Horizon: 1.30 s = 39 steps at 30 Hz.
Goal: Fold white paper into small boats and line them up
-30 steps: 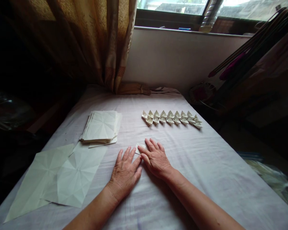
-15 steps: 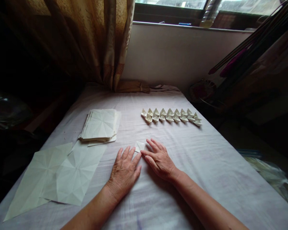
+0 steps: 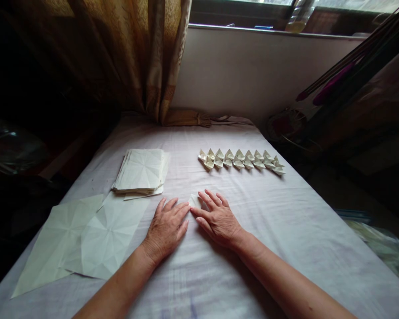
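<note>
Both my hands lie flat on a pale cloth-covered table (image 3: 286, 230). My left hand (image 3: 166, 228) has its fingers stretched out, the fingertips touching a small folded white paper piece (image 3: 195, 201). My right hand (image 3: 219, 219) also lies open, its fingers resting over the right side of that piece and partly hiding it. A row of several small folded paper shapes (image 3: 241, 161) lies further back on the right. A stack of creased square paper sheets (image 3: 141, 170) sits at the back left.
Large creased sheets (image 3: 83, 239) lie spread at the near left. A patterned curtain (image 3: 136, 57) hangs behind, beside a white wall and window sill. Dark clutter and long rods (image 3: 349, 66) stand off the table's right edge.
My right hand slid left and back over the small folded piece, covering more of it. My left hand shifted slightly left. The camera tilted down a little.
</note>
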Tool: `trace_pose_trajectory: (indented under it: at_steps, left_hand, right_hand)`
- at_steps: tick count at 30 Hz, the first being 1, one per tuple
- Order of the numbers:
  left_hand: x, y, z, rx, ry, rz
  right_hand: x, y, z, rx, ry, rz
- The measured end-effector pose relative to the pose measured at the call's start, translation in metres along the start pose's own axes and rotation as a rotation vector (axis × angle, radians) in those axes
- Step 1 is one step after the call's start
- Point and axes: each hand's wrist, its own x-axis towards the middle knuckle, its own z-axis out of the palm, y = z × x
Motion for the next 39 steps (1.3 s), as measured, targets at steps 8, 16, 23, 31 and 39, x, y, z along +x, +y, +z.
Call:
trace_pose_trajectory:
  at_steps: [8,16,23,31,39]
  left_hand:
    - [0.002,0.004,0.0,0.054,0.013,0.044]
    - [0.004,0.002,0.004,0.03,-0.038,0.028]
    - [0.005,0.006,0.0,0.05,-0.057,0.042]
    - [0.005,0.01,0.007,0.065,0.021,0.03]
    - [0.004,0.011,0.009,0.026,0.005,0.017]
  right_hand:
    - [-0.01,0.006,-0.002,0.005,-0.029,0.016]
    - [-0.011,0.002,-0.002,0.024,-0.072,-0.014]
    - [-0.01,-0.002,0.003,-0.015,-0.047,0.115]
    - [-0.01,0.0,0.007,-0.034,0.045,0.187]
    - [-0.012,-0.002,0.001,0.007,0.104,0.235]
